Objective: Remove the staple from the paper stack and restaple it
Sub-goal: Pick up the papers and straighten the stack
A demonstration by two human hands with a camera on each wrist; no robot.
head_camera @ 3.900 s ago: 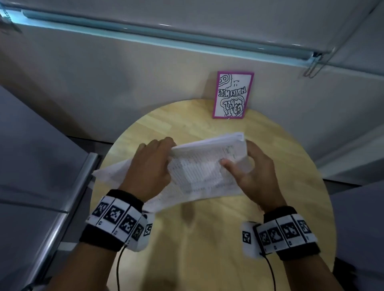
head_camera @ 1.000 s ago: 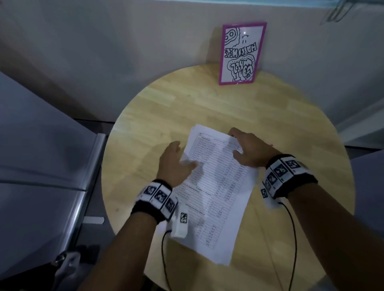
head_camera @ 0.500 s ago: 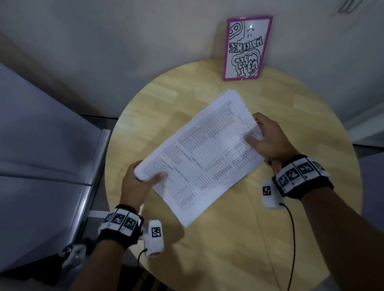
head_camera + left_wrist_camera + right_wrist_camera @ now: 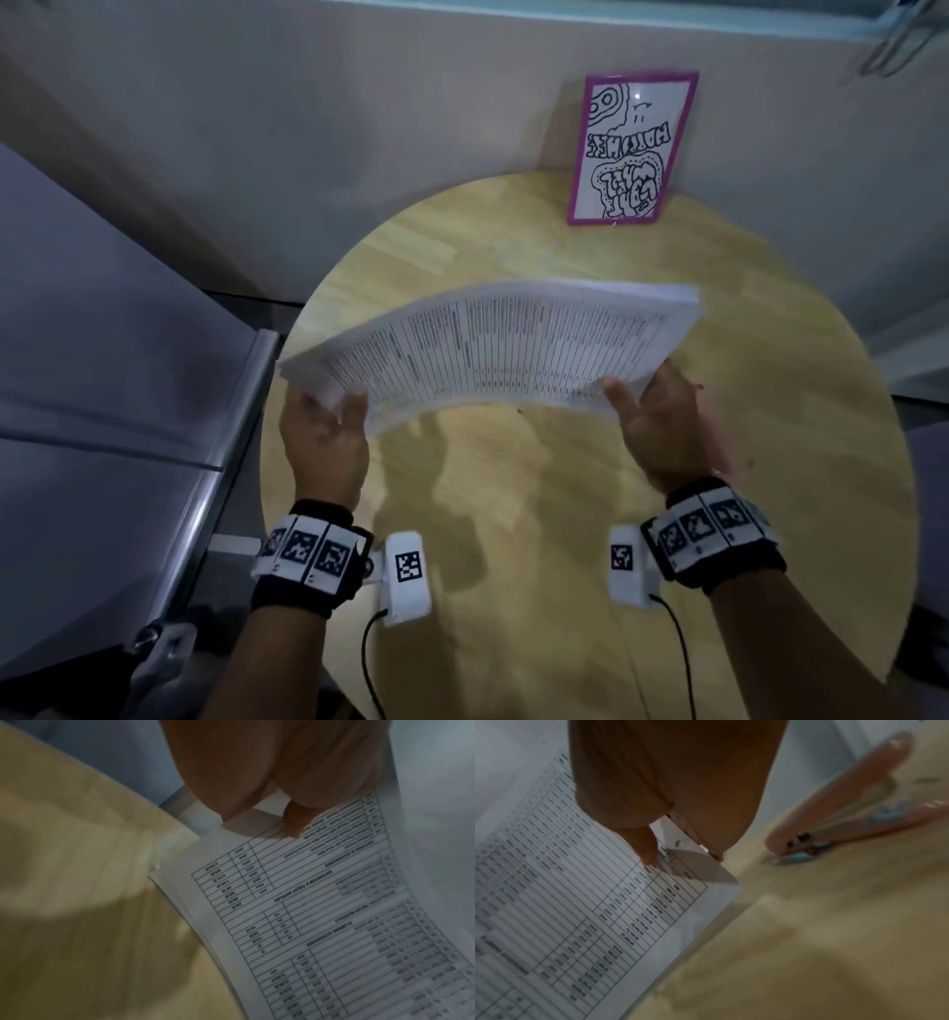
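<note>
A stack of printed table sheets (image 4: 513, 344) is held in the air above the round wooden table (image 4: 565, 565), long side across and sagging a little in the middle. My left hand (image 4: 323, 431) grips its left end, thumb on top and fingers underneath. My right hand (image 4: 662, 431) grips the right end the same way. In the left wrist view the thumb presses the top sheet (image 4: 321, 912) near a corner. The right wrist view shows the thumb on the sheet (image 4: 577, 902) near its corner. I cannot make out a staple. A pink stapler (image 4: 847, 807) lies on the table beyond the right hand.
A pink-framed drawing (image 4: 629, 149) leans against the wall at the table's far edge. Left of the table runs a grey panel with a metal rail (image 4: 226, 462). Cables hang from both wrist cameras over the table's near edge.
The stack lay flat on the table a second ago. Both hands have lifted it and turned it crosswise, and now hold it by its two short ends.
</note>
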